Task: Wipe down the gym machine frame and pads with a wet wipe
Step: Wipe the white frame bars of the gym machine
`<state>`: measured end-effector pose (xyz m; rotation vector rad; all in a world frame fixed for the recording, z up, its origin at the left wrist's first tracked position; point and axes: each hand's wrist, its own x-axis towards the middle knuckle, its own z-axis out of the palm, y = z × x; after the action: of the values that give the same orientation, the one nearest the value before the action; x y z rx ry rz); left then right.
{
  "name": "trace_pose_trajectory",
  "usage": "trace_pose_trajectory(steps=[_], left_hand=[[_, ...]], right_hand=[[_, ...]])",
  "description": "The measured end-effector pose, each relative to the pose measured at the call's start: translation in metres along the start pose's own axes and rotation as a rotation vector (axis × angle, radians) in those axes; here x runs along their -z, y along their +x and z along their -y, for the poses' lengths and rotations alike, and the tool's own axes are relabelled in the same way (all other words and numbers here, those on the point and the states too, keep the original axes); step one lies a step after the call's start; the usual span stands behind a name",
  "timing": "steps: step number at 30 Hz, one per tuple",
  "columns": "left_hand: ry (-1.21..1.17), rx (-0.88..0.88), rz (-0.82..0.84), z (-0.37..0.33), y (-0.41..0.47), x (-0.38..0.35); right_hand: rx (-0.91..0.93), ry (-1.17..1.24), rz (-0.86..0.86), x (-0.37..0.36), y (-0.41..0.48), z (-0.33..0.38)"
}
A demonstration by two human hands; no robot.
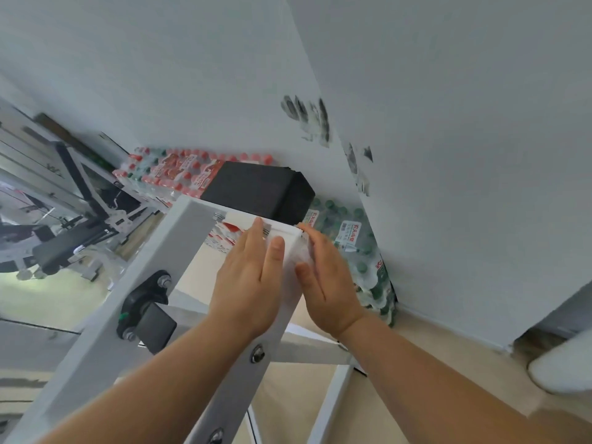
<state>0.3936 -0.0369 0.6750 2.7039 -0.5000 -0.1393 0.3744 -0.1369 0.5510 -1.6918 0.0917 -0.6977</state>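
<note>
far: black pad (256,190) caps the beam (153,283) end | right: wall (448,155) close, narrow gap filled by bottle packs (352,238) | left: bracket (144,306) juts from beam | near: open floor (282,395) between beam and rail (330,402)

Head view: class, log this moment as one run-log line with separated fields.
step: wiping frame | left hand: flat on white frame beam | right hand: presses wet wipe against beam's side | black block: no hand on it
</note>
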Motion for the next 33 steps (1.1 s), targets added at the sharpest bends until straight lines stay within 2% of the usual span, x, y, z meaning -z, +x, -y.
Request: trace_pose_trajectory(steps=[5,8,14,18,24,30,33], left_hand=[[0.033,-0.016,-0.006,0.002,0.003,-0.002],[-0.026,-0.005,-0.024,0.003,0.002,0.0],[-0.142,0.049,-0.003,-0.002,-0.001,0.003],[-0.191,0.064,-0.018,0.004,0.0,0.002],[-0.398,0.116,0.02,0.006,0.004,0.005],[-0.504,0.099,-0.034,0.013,0.003,0.003],[-0.511,0.058,-0.115,0.015,0.002,0.005]], right_hand=[[-0.115,0.053,-0.152,-0.024,-0.008,0.018],[-0.141,0.049,-0.126,-0.044,-0.027,0.038],[-0.047,-0.015,-0.094,-0.05,-0.054,0.032],[-0.136,0.024,-0.126,-0.05,-0.039,0.031],[-0.053,0.013,0.039,-0.065,-0.104,0.037],[-0.122,0.036,-0.041,-0.048,-0.054,0.032],[-0.099,0.025,-0.007,-0.05,-0.067,0.035]])
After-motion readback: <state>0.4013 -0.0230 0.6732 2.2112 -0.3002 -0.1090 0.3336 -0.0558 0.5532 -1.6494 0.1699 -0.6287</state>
